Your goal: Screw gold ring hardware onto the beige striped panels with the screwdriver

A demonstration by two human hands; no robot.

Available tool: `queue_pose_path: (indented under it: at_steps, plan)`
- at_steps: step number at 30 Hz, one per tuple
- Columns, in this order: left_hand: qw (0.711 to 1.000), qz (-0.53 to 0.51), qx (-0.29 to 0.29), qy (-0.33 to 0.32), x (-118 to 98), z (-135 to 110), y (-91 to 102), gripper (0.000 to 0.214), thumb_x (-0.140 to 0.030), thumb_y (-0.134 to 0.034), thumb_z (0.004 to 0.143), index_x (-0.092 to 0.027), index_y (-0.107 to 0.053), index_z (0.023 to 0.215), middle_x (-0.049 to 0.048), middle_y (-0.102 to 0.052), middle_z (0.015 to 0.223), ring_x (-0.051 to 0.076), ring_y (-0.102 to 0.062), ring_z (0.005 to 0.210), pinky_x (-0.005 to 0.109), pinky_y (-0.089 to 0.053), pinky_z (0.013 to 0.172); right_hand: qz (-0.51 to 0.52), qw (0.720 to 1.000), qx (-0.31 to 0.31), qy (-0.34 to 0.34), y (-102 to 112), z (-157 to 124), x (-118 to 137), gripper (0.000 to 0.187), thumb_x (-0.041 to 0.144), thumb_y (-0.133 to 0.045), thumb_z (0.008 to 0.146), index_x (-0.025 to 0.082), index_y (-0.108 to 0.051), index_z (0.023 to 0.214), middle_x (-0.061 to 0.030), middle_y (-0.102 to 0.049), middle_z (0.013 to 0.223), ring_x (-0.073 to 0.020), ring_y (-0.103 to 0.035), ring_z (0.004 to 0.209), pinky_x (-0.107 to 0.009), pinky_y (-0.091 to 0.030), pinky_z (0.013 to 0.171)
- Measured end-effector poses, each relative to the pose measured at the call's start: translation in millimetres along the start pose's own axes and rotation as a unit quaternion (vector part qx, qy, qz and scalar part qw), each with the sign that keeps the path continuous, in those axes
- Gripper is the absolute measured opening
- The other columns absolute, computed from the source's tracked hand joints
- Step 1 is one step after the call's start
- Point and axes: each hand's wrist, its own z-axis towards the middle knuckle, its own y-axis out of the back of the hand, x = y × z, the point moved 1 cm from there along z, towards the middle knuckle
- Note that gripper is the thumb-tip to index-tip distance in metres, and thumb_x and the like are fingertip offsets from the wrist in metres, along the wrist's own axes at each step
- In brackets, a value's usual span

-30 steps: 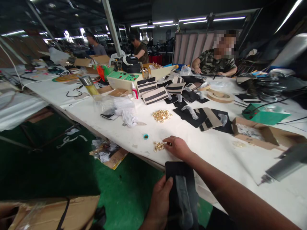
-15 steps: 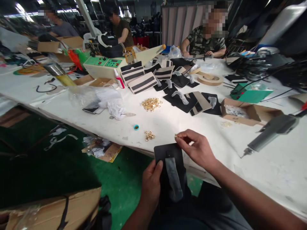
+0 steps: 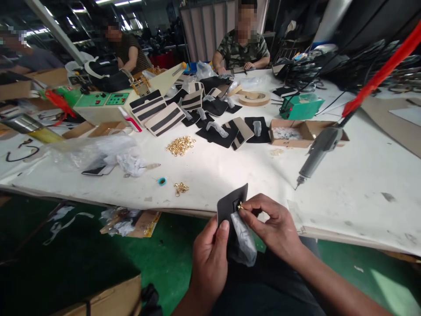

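Note:
My left hand grips a black leather-like panel by its left edge, thumb on the face. A strip wrapped in cloudy plastic hangs from the panel's front. Between the thumb and forefinger of my right hand is a small gold metal fitting, held against the panel beside a small black tab; its exact shape is too small to tell. On the table in front lie a small group of gold fittings and a larger heap of gold pieces. A small blue-rimmed cup sits beside the small group.
A grey electric screwdriver hangs at the right, its tip near the table. Behind are black and beige panels, a cardboard box, a green box and a tape roll. Across the table sits a person.
My right hand has brought the gold fitting down from above the panel's corner onto its face. The panel has turned and tilted in my left hand. The camera view has swung right.

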Motion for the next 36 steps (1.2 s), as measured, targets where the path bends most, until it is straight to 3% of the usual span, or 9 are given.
queue_pose_path:
  at_steps: [11,16,19,22,27,30,32,34,36]
  plan:
    - [0.99,0.111,0.029,-0.078,-13.0,-13.7,-21.1,0.041,-0.041,-0.051,0.109,-0.028,-0.064,0.146,0.0058,-0.068,0.141,0.022,-0.065,0.129,0.031,-0.051,0.112,0.029,1.0,0.002,-0.013,23.4,-6.2,10.1,0.013,0.024,-0.071,0.098,0.029,-0.081,0.105,-0.0012,-0.073,0.096,-0.0122,-0.07,0.087,-0.023,-0.057,0.076]
    - [0.977,0.158,0.033,-0.14,-16.8,-14.9,-26.2,0.041,-0.033,-0.05,0.109,-0.033,-0.06,0.149,0.0036,-0.065,0.146,0.02,-0.062,0.135,0.032,-0.049,0.118,0.026,0.997,-0.073,-0.025,26.1,-9.1,12.3,0.004,0.027,-0.078,0.094,0.027,-0.079,0.098,0.0019,-0.073,0.089,-0.01,-0.067,0.079,-0.021,-0.054,0.074]
    - [0.955,0.218,0.035,-0.199,-16.6,-16.8,-28.5,0.045,-0.025,-0.051,0.108,-0.038,-0.056,0.151,0.0014,-0.062,0.15,0.019,-0.06,0.138,0.032,-0.049,0.119,0.039,0.996,-0.079,-0.024,25.0,-12.8,16.7,0.004,0.025,-0.075,0.095,0.026,-0.079,0.094,0.0013,-0.074,0.09,-0.0109,-0.069,0.082,-0.022,-0.054,0.076]
    - [0.913,0.292,0.033,-0.284,-18.4,-19.9,-29.4,0.056,-0.021,-0.058,0.102,-0.036,-0.05,0.156,0.0042,-0.054,0.158,0.023,-0.057,0.142,0.038,-0.049,0.12,0.07,0.996,-0.036,-0.041,27.3,-15.6,25.7,0.02,0.014,-0.069,0.094,0.027,-0.08,0.105,-0.0006,-0.073,0.101,-0.0136,-0.069,0.092,-0.024,-0.054,0.084]
    - [0.848,0.397,0.02,-0.35,-31.3,-25.0,-25.7,0.06,-0.025,-0.059,0.098,-0.025,-0.049,0.157,0.0116,-0.039,0.167,0.03,-0.047,0.149,0.046,-0.051,0.118,0.174,0.97,0.134,-0.107,43.2,-14.3,42.9,0.073,-0.004,-0.057,0.076,0.032,-0.065,0.139,-0.0008,-0.063,0.132,-0.019,-0.06,0.12,-0.032,-0.049,0.108]
    - [0.82,0.437,0.013,-0.37,-39.0,-26.0,-24.6,0.058,-0.02,-0.055,0.097,-0.025,-0.052,0.155,0.0121,-0.032,0.169,0.032,-0.045,0.149,0.048,-0.053,0.114,0.237,0.949,0.179,-0.11,47.8,-11.8,48.8,0.068,0.003,-0.069,0.079,0.031,-0.062,0.141,-0.0016,-0.061,0.136,-0.0219,-0.055,0.128,-0.035,-0.044,0.115]
    - [0.806,0.457,0.006,-0.375,-40.6,-25.7,-26.6,0.058,-0.017,-0.056,0.095,-0.026,-0.054,0.152,0.012,-0.032,0.169,0.033,-0.044,0.148,0.052,-0.051,0.115,0.291,0.933,0.16,-0.137,43.0,-10.6,49.7,0.049,0.017,-0.077,0.085,0.025,-0.066,0.132,-0.0029,-0.064,0.123,-0.0209,-0.058,0.118,-0.032,-0.048,0.107]
    - [0.796,0.475,0.008,-0.374,-39.3,-25.1,-30.6,0.055,-0.018,-0.06,0.093,-0.026,-0.058,0.147,0.012,-0.032,0.168,0.035,-0.045,0.146,0.055,-0.049,0.114,0.336,0.916,0.106,-0.192,33.6,-10.1,48.0,0.033,0.031,-0.081,0.088,0.019,-0.069,0.117,-0.0021,-0.065,0.101,-0.0164,-0.06,0.095,-0.026,-0.051,0.087]
    - [0.791,0.489,0.016,-0.368,-37.1,-24.8,-34.7,0.051,-0.021,-0.065,0.09,-0.027,-0.063,0.141,0.0119,-0.031,0.169,0.037,-0.046,0.144,0.056,-0.048,0.112,0.354,0.903,0.045,-0.239,23.7,-10.0,44.4,0.031,0.041,-0.081,0.089,0.016,-0.069,0.101,-0.0002,-0.062,0.084,-0.012,-0.055,0.077,-0.022,-0.046,0.069]
